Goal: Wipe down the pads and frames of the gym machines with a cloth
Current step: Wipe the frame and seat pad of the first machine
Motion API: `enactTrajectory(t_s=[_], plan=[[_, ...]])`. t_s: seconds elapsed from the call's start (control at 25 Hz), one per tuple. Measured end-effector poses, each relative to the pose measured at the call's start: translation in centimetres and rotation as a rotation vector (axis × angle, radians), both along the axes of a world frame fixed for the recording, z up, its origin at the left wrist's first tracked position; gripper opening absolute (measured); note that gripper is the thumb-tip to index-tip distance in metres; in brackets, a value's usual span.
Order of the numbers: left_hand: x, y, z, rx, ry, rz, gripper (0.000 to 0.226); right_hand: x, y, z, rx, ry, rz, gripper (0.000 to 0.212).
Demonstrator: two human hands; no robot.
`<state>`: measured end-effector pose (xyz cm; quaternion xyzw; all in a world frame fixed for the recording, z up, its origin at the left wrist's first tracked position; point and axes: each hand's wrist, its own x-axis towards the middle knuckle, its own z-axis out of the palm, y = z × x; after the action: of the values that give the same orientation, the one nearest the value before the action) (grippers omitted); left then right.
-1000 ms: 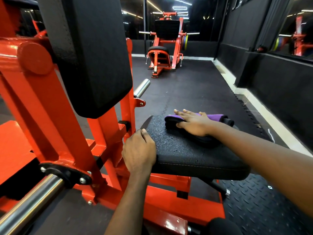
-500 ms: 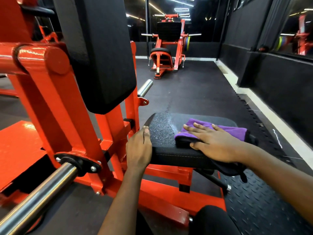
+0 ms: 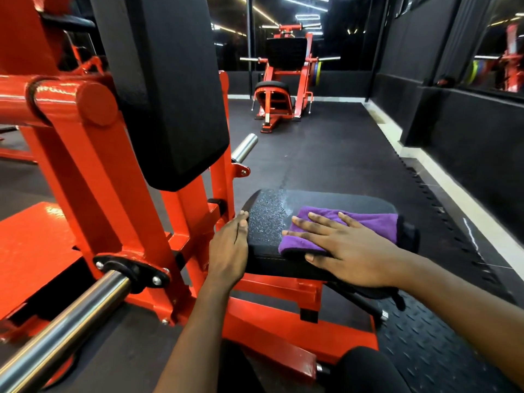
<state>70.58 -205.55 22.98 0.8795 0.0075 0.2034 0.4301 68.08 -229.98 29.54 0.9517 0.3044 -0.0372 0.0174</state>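
On the seat pad, the purple cloth lay folded under my right hand, fingers straight and spread, pressing flat, gripping nothing. Left hand rested against the pad's left edge, fingers straight. Droplets beaded the pad's left part: judged unwiped. Back pad and orange frame probably still to do.

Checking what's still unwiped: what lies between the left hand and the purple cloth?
Head view: only a strip of seat pad beaded with droplets, between the left hand and the cloth under the right hand.
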Motion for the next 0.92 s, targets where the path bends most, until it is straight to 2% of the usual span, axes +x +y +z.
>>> enactTrajectory(t_s=[0.12,0.24,0.36,0.44,0.56,0.72,0.92], plan=[[0.0,0.2,0.0,-0.02,-0.001,-0.03,0.038,1.7,2.3,0.0,0.027,-0.017,-0.074,0.062],[0.1,0.2,0.1,0.013,0.02,-0.016,0.038,-0.3,1.4,-0.7,0.027,-0.099,0.047,0.064],[0.1,0.1,0.0,0.025,0.013,-0.001,0.038,-1.1,0.1,-1.0,0.005,-0.097,0.102,0.064],[0.1,0.2,-0.2,0.034,0.006,-0.004,0.044,1.2,0.2,-0.4,0.034,-0.063,0.01,0.066],[0.1,0.3,-0.3,0.015,0.012,0.008,0.038,6.6,0.4,0.8,0.068,0.045,-0.198,0.064],[0.3,0.3,-0.6,0.043,-0.008,0.009,0.036,11.4,1.3,1.4,0.069,0.056,-0.393,0.06],[0.3,0.2,-0.9,0.065,-0.037,0.033,0.037,7.4,0.8,0.2,0.042,0.026,-0.234,0.064]])
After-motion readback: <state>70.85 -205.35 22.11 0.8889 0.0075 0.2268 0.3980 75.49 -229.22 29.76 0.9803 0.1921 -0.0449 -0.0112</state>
